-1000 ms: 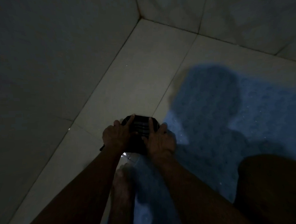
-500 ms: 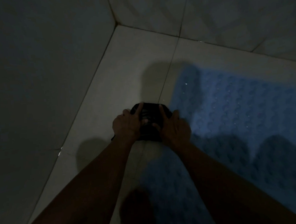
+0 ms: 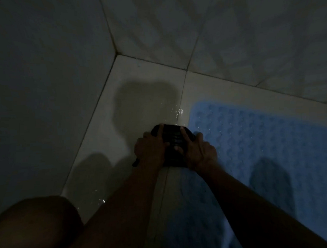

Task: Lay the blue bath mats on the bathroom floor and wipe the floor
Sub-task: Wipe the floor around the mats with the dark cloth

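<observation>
A dark checked cloth (image 3: pixel 173 140) lies folded on the pale floor tile (image 3: pixel 139 82), just left of the blue bath mat (image 3: pixel 261 139). The mat lies flat on the floor at the right, its bumpy surface dotted with water drops. My left hand (image 3: pixel 150 150) presses on the cloth's left side with its forefinger stretched forward. My right hand (image 3: pixel 199 154) presses on the cloth's right side, forefinger straight, its outer fingers over the mat's edge. The room is very dim.
Tiled walls close in on the left (image 3: pixel 46 90) and at the back (image 3: pixel 230 38), meeting in a corner just beyond the cloth. Water glints (image 3: pixel 178 112) on the floor ahead of it. My knee (image 3: pixel 36 226) shows at the bottom left.
Both hands have pushed the cloth forward along the mat's left edge toward the corner. The view has tipped down, and my knee now shows at the bottom left.
</observation>
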{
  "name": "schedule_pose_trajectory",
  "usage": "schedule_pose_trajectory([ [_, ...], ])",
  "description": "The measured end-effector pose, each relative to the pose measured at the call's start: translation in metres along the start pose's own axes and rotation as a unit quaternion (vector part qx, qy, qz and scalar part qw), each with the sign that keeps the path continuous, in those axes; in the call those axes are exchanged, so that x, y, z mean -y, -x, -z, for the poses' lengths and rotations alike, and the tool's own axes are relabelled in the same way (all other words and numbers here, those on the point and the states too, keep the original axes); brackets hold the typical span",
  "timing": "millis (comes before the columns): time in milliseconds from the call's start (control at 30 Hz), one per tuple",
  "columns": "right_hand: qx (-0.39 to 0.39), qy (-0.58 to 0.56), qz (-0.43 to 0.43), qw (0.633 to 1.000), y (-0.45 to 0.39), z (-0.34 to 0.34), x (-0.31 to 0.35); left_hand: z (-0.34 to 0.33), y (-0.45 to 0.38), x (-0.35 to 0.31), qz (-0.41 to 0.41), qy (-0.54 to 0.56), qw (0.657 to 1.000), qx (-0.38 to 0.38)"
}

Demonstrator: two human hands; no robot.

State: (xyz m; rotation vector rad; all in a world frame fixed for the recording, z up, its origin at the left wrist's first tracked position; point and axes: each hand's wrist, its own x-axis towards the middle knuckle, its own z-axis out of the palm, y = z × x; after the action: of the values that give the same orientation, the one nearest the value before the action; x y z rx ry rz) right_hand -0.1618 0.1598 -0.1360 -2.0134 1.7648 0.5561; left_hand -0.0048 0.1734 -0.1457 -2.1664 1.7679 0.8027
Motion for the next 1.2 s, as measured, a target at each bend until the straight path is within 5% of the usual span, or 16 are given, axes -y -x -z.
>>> schedule_pose_trajectory([
  [400,0.009,-0.008,-0.019,1.0,-0.045,0.025,-0.007,0.028,-0.043,-0.012,-0.037,-0.015,0.999,0.01],
  [1200,-0.071,-0.051,0.054,0.995,-0.174,0.095,-0.062,0.094,-0.171,-0.08,0.025,-0.116,0.992,-0.044],
])
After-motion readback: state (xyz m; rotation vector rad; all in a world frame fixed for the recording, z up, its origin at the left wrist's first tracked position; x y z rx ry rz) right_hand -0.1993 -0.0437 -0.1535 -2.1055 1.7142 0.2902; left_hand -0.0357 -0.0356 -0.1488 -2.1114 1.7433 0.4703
